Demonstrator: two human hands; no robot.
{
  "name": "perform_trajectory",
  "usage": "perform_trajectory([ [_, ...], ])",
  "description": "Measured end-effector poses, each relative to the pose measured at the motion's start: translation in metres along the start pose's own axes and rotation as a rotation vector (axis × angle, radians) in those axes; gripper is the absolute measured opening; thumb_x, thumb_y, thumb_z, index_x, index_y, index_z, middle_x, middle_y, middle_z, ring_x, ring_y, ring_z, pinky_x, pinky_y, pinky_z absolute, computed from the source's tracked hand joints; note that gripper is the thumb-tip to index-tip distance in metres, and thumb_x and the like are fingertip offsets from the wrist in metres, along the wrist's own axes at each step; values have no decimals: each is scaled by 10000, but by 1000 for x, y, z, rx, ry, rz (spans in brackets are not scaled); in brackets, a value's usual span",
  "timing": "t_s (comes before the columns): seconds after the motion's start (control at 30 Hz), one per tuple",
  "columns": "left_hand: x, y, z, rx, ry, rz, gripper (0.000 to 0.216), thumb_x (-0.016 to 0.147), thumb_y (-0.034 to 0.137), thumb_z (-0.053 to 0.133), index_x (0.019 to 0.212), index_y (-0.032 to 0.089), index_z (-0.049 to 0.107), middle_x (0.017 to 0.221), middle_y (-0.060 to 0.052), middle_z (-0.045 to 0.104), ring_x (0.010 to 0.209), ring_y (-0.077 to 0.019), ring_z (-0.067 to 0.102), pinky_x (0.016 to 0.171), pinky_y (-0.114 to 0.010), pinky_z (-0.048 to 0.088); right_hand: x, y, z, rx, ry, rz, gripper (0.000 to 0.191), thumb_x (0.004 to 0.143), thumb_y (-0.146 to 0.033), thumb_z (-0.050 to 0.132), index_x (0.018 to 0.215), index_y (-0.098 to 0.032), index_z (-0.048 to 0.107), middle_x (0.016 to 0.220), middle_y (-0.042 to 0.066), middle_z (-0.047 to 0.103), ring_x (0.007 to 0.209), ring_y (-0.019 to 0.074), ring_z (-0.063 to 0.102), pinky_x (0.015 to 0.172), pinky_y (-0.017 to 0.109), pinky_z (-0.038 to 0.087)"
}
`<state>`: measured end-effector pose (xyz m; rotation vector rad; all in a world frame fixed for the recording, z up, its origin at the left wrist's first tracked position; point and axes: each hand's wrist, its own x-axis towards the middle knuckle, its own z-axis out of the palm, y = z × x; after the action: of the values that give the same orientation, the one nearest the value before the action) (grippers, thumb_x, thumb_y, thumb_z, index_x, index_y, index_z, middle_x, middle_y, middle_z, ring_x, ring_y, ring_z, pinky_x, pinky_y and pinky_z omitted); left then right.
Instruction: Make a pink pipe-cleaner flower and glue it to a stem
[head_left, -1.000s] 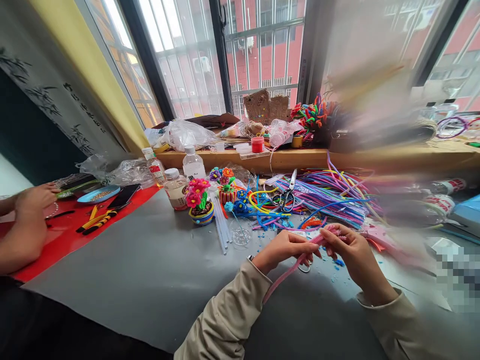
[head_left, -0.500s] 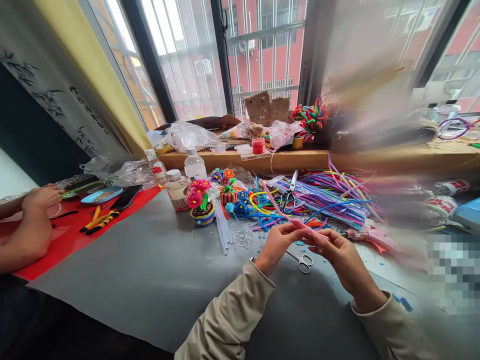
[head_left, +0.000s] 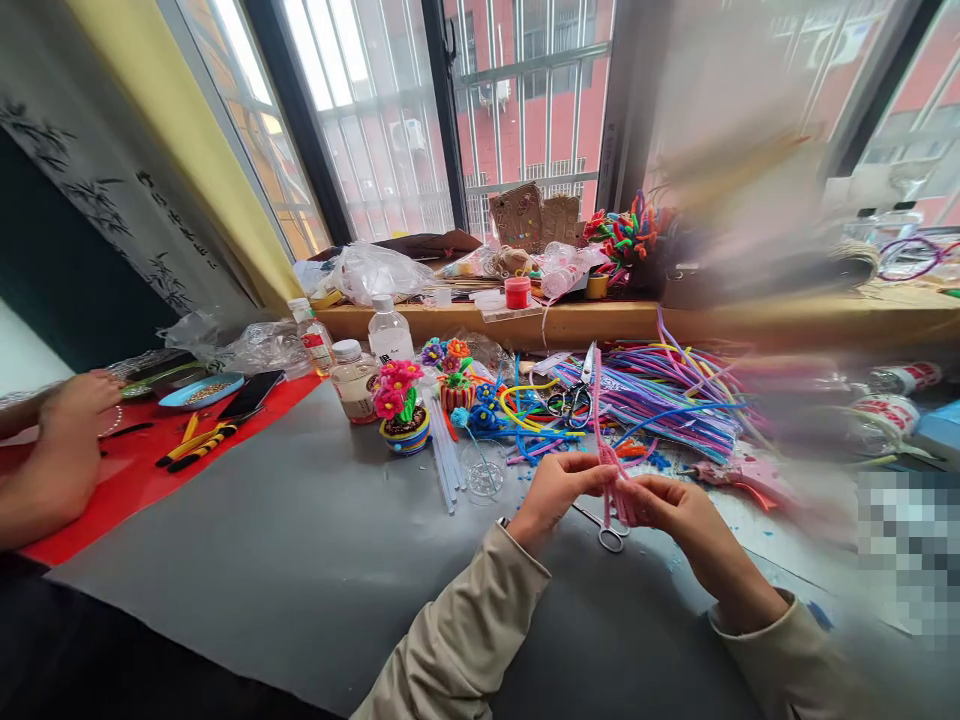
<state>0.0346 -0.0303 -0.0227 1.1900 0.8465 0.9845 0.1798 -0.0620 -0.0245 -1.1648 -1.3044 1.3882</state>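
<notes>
Both hands pinch a pink pipe cleaner (head_left: 598,395), bent into several loops, above the grey table. My left hand (head_left: 564,490) grips its left side between thumb and fingers. On the right side, my right hand (head_left: 664,500) is closed on the folded loops. One straight end sticks up above the fingers; the exact folds are partly hidden. Just below the hands lie small silver scissors (head_left: 610,540). Behind them, larger black-handled scissors (head_left: 581,385) rest against a heap of coloured pipe cleaners (head_left: 667,395). A pink glue gun (head_left: 742,472) lies right of my right hand.
Left of the hands stand a pot of pink pipe-cleaner flowers (head_left: 405,405), clear glue sticks (head_left: 444,460), a clear dish (head_left: 484,475) and bottles (head_left: 352,380). A co-worker's arm (head_left: 60,460) rests on a red mat (head_left: 142,450) at far left. A cluttered windowsill (head_left: 450,322) runs behind.
The pink pipe cleaner has turned from slanting left to standing nearly upright, and its folded loops now hang below the fingers. My hands stay close together in nearly the same place.
</notes>
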Motion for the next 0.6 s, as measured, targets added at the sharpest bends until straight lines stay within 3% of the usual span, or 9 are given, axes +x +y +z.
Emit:
perform_trajectory([
  [0.23, 1, -3, -5, -46, -65, -42, 388, 563, 351, 647, 858, 99, 641, 781, -81, 636, 724, -177, 573, 698, -290, 433, 1, 2, -3, -99, 18, -38, 329, 676, -433, 539, 797, -154, 662, 633, 26, 617, 621, 141, 536, 606, 241, 449],
  [0.37, 3, -4, -4, -57, -13, -55, 349, 530, 322, 668, 797, 99, 638, 763, -68, 624, 691, -160, 564, 684, -284, 424, 4, 7, -6, -146, -7, -60, 343, 689, -437, 516, 794, -147, 665, 649, 39, 629, 658, 173, 555, 628, 266, 455],
  [0.6, 2, -4, -2, -53, -9, -30, 316, 517, 276, 681, 771, 103, 606, 755, -56, 598, 676, -141, 552, 663, -275, 429, 2, 4, -5, -259, 97, -143, 296, 667, -413, 543, 802, -163, 628, 640, 16, 605, 595, 147, 540, 556, 236, 435],
])
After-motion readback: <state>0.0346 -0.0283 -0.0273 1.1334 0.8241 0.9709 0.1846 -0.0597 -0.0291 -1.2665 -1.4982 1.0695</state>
